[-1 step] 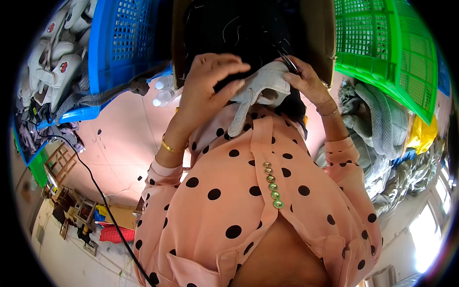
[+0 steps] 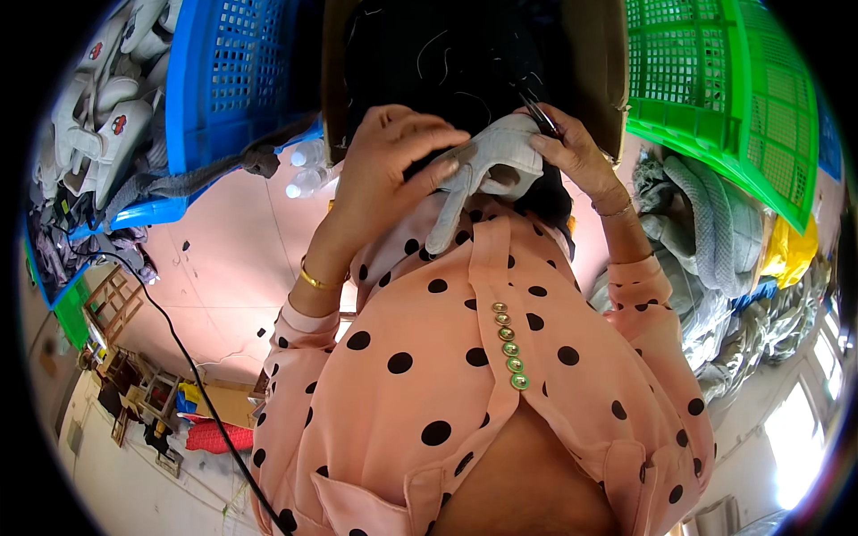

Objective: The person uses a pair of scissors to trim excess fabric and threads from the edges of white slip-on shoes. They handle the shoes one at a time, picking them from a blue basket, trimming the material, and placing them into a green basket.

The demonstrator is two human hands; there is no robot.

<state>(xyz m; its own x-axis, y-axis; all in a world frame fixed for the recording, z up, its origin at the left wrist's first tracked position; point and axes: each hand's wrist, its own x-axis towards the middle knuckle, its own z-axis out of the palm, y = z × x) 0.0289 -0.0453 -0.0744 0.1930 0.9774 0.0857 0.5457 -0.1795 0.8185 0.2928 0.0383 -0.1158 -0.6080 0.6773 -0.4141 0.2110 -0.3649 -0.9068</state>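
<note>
A white shoe upper (image 2: 507, 147) with a long strap is held over dark cloth on my lap, its strap hanging toward my blouse. My right hand (image 2: 581, 156) pinches its right side, thumb on top. Small dark metal snips (image 2: 542, 117) sit in that same hand, blades pointing away from me. On the upper's left side is my left hand (image 2: 384, 174), with fingers stretched and thumb apart from them. Its thumb tip lies at the upper's edge by the strap; whether it presses there I cannot tell.
A blue crate (image 2: 192, 89) stands left, beside a pile of white shoe uppers (image 2: 116, 125). On the right is a green crate (image 2: 733, 98), above grey padded material (image 2: 706, 214). Clear plastic bottles (image 2: 308, 170) are on the floor. A black cable (image 2: 179, 335) crosses the lower left.
My left hand has shifted slightly, its thumb now closer over the upper by the strap. The right hand, snips and upper look almost unmoved.
</note>
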